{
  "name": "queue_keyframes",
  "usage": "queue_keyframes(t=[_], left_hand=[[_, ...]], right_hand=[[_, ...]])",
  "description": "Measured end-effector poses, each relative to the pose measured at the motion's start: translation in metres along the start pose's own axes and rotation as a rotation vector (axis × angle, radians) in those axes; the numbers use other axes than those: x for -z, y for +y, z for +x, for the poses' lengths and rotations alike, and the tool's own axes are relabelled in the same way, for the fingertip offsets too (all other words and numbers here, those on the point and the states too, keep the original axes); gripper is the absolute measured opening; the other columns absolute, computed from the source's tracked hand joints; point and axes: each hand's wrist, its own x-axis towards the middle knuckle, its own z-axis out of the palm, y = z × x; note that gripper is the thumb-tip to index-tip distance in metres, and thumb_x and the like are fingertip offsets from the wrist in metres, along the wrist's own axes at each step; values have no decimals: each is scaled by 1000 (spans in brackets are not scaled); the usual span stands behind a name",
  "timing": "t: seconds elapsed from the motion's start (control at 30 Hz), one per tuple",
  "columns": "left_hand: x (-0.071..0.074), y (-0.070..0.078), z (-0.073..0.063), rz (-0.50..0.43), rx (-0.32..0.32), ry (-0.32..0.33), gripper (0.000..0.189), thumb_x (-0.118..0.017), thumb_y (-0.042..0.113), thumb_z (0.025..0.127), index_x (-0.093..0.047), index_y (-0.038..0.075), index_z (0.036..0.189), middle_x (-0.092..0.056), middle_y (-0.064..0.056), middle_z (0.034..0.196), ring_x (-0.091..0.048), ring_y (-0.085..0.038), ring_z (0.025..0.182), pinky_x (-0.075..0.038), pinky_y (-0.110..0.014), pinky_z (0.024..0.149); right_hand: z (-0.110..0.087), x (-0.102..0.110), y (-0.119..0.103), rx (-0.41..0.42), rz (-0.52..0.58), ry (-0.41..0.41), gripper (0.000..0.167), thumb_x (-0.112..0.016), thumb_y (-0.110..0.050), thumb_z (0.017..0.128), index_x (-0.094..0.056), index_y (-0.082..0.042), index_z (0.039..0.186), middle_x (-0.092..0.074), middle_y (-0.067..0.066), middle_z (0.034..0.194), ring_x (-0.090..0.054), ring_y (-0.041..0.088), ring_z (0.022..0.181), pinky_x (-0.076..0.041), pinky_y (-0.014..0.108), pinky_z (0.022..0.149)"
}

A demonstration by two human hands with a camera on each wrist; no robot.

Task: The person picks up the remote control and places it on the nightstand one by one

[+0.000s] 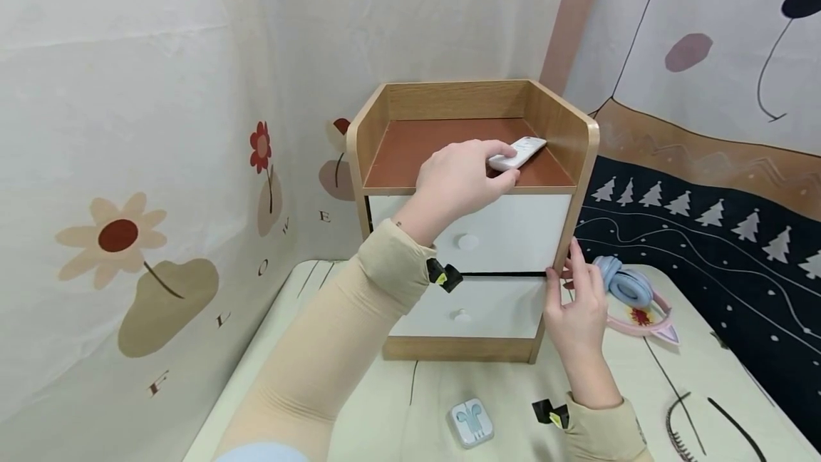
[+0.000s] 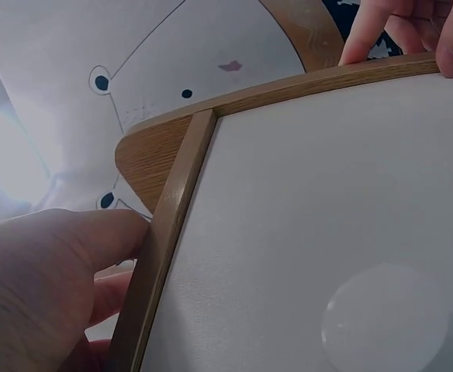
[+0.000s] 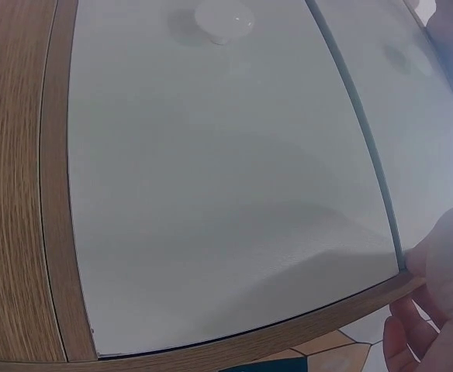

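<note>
A small wood-framed cabinet (image 1: 482,351) with two white drawers stands on the covered surface. On its brown top lies a white remote control (image 1: 527,151), tilted by the right side wall. My left hand (image 1: 458,180) reaches over the upper drawer and pinches the remote's near end between thumb and fingers. In the left wrist view the remote is hidden behind the cabinet's front edge. Lower down, my right hand (image 1: 579,330) grips the cabinet's right front edge, thumb (image 3: 418,256) on the front and fingers along the side. Both drawers are closed, each with a round white knob (image 1: 467,242).
Boxed earphones (image 1: 471,422) lie in front of the cabinet. At right are blue-and-pink headphones (image 1: 631,289) with a cat ear, a toothed headband (image 1: 676,428) and a thin black band (image 1: 736,428). Patterned curtains (image 1: 160,91) hang behind and at both sides.
</note>
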Motion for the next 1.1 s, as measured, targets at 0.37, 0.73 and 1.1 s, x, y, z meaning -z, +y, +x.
queue_keyframes(t=[0.37, 0.73, 1.1], left_hand=[[-2, -2, -4, 6, -29, 33, 44, -64, 52, 107, -63, 49, 151, -74, 14, 141, -62, -15, 85, -50, -31, 65], [-7, -19, -24, -167, -209, 281, 50, -77, 41, 103, -68, 29, 150, -73, 3, 143, -70, -14, 109, -58, -36, 86], [-9, -42, -60, -304, -422, 538, 53, -80, 28, 99, -68, 15, 149, -76, -5, 139, -72, -24, 121, -59, -39, 101]], right_hand=[[0, 0, 1, 7, 15, 6, 66, -73, 7, 98, -55, -4, 160, -65, 30, 112, -67, 37, 95, -35, -1, 89], [1, -1, 1, 19, 8, -3, 67, -73, 6, 98, -54, -5, 161, -65, 30, 111, -69, 37, 95, -42, 5, 86], [1, -1, 3, 1, -13, -14, 67, -72, 5, 99, -52, -4, 162, -64, 30, 112, -67, 37, 96, -43, 5, 86]])
